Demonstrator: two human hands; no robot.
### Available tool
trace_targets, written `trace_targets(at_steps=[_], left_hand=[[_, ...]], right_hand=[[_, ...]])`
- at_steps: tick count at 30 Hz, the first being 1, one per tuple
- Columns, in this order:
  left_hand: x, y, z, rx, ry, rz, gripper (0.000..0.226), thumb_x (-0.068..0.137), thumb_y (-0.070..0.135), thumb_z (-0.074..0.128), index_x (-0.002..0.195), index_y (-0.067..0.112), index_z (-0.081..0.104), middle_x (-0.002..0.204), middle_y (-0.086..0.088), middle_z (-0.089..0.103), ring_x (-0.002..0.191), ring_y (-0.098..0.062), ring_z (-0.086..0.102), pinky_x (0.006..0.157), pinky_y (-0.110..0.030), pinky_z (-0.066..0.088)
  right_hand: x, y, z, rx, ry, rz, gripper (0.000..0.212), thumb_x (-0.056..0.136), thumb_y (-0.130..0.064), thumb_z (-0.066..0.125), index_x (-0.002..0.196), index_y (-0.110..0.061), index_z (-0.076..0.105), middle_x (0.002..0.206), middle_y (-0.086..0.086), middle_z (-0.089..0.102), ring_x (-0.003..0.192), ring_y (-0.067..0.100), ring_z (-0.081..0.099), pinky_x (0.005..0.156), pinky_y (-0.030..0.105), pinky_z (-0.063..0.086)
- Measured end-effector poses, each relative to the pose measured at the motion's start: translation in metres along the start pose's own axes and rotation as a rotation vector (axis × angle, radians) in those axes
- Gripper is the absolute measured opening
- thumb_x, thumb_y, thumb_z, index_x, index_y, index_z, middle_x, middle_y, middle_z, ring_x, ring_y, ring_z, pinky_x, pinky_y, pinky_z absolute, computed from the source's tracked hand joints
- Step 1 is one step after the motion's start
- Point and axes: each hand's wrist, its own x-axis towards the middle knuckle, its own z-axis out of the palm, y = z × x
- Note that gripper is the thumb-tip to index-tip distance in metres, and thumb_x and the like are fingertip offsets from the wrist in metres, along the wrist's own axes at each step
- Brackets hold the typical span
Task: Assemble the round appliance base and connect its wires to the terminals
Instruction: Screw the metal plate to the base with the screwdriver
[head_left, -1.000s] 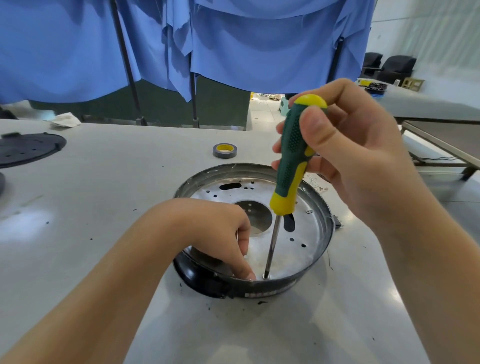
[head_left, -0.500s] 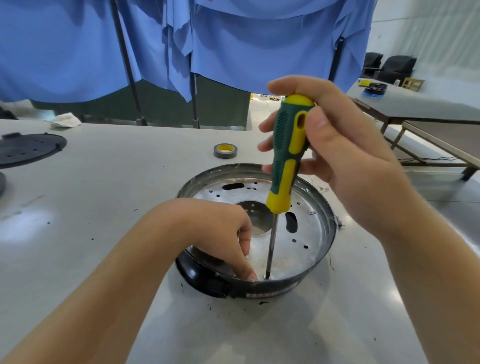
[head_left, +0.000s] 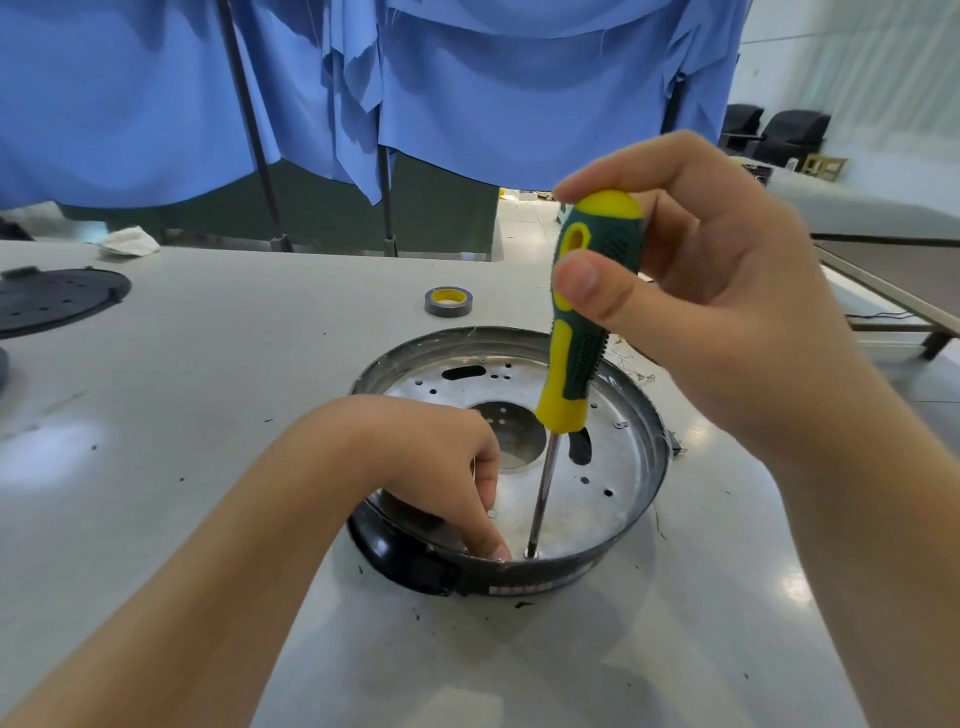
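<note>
The round appliance base (head_left: 602, 483), a shiny metal plate with holes inside a black rim, lies on the white table in front of me. My right hand (head_left: 696, 306) grips the green and yellow handle of a screwdriver (head_left: 576, 353) held nearly upright. Its tip sits on a screw (head_left: 531, 554) at the near inner edge of the plate. My left hand (head_left: 436, 462) reaches into the base with curled fingers. One fingertip presses the plate just left of the screw. No wires are clearly visible.
A roll of grey tape with a yellow core (head_left: 449, 301) lies behind the base. A black round cover (head_left: 52, 301) sits at the far left, with a crumpled white cloth (head_left: 127, 242) beyond it. Blue fabric hangs along the table's far edge. Another table (head_left: 883, 208) stands to the right.
My right hand has turned the screwdriver handle in its fingers and re-gripped it. The tip stays on the same screw. My left hand has not moved.
</note>
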Motion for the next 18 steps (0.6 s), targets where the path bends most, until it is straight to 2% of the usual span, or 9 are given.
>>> trace_targets(at_steps=[5,7,9,12,15,18], left_hand=[[0.001,-0.001,0.000,0.004,0.001,0.005,0.033,0.067,0.054,0.080,0.081,0.032,0.059,0.068,0.017,0.059,0.064,-0.003,0.055,0.059,-0.018,0.038],[0.001,-0.001,0.000,0.003,0.004,0.007,0.034,0.067,0.054,0.080,0.081,0.032,0.060,0.067,0.017,0.059,0.064,-0.003,0.055,0.058,-0.018,0.039],[0.001,-0.002,0.000,0.007,0.004,0.012,0.034,0.067,0.055,0.079,0.083,0.031,0.060,0.068,0.017,0.059,0.065,-0.003,0.055,0.059,-0.019,0.039],[0.001,-0.001,0.000,0.003,-0.004,0.015,0.033,0.068,0.054,0.079,0.084,0.031,0.060,0.070,0.016,0.059,0.066,-0.003,0.054,0.060,-0.019,0.039],[0.001,0.000,0.000,0.004,-0.011,0.009,0.033,0.068,0.053,0.079,0.083,0.031,0.059,0.072,0.015,0.058,0.067,-0.005,0.054,0.060,-0.019,0.039],[0.001,0.000,-0.001,0.013,-0.001,0.004,0.034,0.067,0.054,0.080,0.080,0.032,0.059,0.069,0.017,0.058,0.066,-0.004,0.054,0.059,-0.019,0.039]], right_hand=[[0.000,0.002,0.003,-0.148,0.036,0.002,0.020,0.089,-0.026,0.064,0.108,-0.022,0.058,0.080,-0.014,0.058,0.078,0.006,0.062,0.070,0.032,0.057],[-0.001,0.001,0.001,-0.108,-0.006,0.014,0.018,0.095,-0.023,0.054,0.112,-0.020,0.058,0.083,-0.011,0.060,0.079,0.002,0.064,0.068,0.022,0.055],[-0.002,-0.001,-0.004,-0.017,-0.056,0.052,0.022,0.098,-0.017,0.045,0.116,-0.018,0.058,0.092,-0.009,0.067,0.089,0.002,0.068,0.074,0.015,0.053],[-0.002,-0.002,-0.008,0.073,-0.122,0.076,0.028,0.095,-0.010,0.045,0.121,-0.012,0.053,0.108,0.002,0.068,0.103,0.014,0.068,0.082,0.022,0.055],[-0.002,-0.001,-0.006,0.123,-0.099,0.072,0.028,0.091,-0.008,0.050,0.119,-0.009,0.053,0.101,0.008,0.068,0.095,0.020,0.070,0.080,0.026,0.056],[-0.002,-0.001,-0.004,0.079,-0.034,0.051,0.024,0.087,-0.011,0.058,0.111,-0.015,0.058,0.095,0.015,0.069,0.089,0.025,0.070,0.080,0.032,0.058]])
